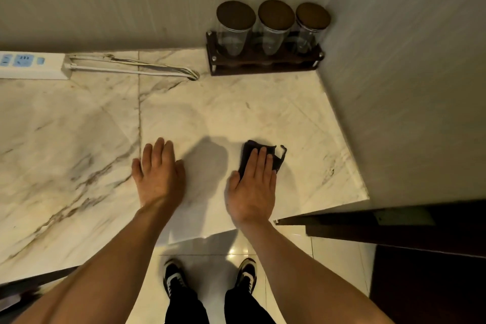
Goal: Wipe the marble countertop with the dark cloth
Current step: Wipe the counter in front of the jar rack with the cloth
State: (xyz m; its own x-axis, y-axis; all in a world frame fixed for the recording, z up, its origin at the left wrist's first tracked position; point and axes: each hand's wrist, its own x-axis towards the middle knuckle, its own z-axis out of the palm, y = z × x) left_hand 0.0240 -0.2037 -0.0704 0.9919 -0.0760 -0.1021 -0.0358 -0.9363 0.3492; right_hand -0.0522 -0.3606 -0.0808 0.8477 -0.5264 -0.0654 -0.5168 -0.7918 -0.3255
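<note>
Fingers [259, 159] of our right hand [251, 189] lie flat and extended on the dark cloth [273, 156], pressing rather than gripping it, presumably so it slides across the bench [79, 123]. Our left hand [157, 173] rests open and empty beside it, likely for bracing. Most of the cloth hides beneath our fingers; only its far edge shows beyond the fingertips.
</note>
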